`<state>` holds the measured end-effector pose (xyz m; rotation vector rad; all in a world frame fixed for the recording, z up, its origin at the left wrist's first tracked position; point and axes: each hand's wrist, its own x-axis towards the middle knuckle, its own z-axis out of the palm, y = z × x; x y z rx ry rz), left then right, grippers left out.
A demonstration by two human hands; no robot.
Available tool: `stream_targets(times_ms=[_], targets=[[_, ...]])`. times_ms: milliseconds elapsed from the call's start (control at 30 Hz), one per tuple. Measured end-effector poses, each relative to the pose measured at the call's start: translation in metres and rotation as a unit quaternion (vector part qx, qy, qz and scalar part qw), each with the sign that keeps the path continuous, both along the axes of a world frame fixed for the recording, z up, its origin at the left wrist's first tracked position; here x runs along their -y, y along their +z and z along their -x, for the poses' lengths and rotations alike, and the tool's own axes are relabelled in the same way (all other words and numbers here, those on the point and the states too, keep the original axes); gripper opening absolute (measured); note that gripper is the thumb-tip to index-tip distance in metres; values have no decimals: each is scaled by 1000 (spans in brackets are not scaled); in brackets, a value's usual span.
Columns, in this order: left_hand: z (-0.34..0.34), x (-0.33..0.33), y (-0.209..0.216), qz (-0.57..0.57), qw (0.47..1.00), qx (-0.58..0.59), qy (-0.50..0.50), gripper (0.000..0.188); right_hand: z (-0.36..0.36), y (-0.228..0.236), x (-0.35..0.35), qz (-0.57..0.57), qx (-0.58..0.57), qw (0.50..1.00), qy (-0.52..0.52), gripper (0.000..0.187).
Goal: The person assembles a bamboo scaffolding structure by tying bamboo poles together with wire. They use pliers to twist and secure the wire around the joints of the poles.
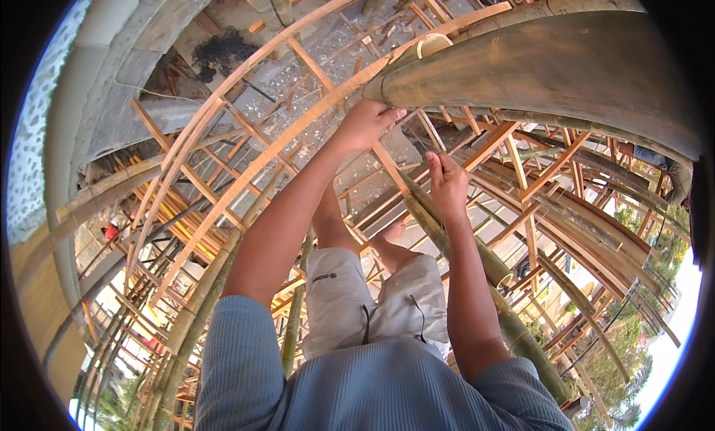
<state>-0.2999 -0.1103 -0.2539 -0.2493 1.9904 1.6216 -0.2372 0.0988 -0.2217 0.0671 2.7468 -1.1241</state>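
A thick brown-green bamboo pole [536,66] runs in from the upper right, and its near end meets a curved wooden batten [298,133]. Around that end a thin dark strand is wrapped; I cannot tell if it is wire or cord. My left hand [369,126] is closed beside the wrapped end, thumb and fingers pinched together. Lower and to the right, my right hand [449,187] makes a fist with the thumb up. The strand [415,135] appears to stretch between both hands. What lies inside each grip is mostly hidden.
My bare legs stand among the framework, far above littered ground [328,36]. Bamboo poles [514,327] and wooden battens cross on every side. A concrete ledge [119,81] curves along the left. Another person's clothed leg [678,182] shows at the far right.
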Motion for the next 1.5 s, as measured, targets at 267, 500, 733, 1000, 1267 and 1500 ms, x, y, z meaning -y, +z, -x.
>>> stream_targets(times_ms=[267,500,733,1000,1267,1500], targets=[[-6,-8,9,-178,970,130,104,35,65,-24,-42,-56,-28,994,90,34],[-16,-14,11,-340,897,227,167,34,103,-87,-75,-149,-160,960,176,20],[-28,-22,7,-423,836,256,238,36,98,-133,-51,-146,-140,954,219,18],[-36,-84,33,-511,686,275,439,36,26,-161,106,696,187,645,-255,39],[-37,-113,24,-467,704,205,494,40,9,-93,174,921,309,190,-144,48],[-45,-124,-15,-59,888,41,455,37,-5,-66,167,941,333,-44,-47,44]])
